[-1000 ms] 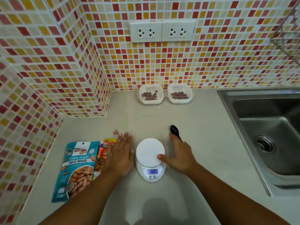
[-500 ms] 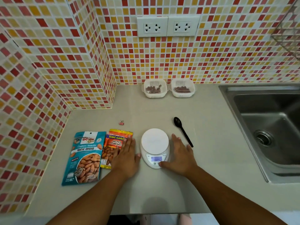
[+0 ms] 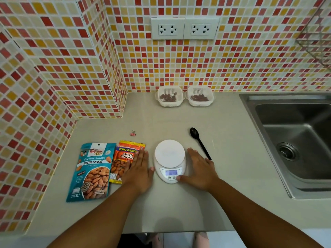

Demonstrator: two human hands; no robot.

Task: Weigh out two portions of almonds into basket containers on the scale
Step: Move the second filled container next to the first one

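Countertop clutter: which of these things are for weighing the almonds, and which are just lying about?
For the job: scale, two baskets, teal almond bag, orange almond bag, spoon.

Lying about: pink clip, sink, sockets, wire rack.

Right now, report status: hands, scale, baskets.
Left hand flat beside scale, on salted almonds bag. Right hand flat, thumb at scale's buttons. Platform bare, display lit. Both baskets at wall, almonds inside.

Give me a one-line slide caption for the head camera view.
Both hands flat beside the empty scale, right hand thumbing its button; two baskets holding almonds stand by the wall.
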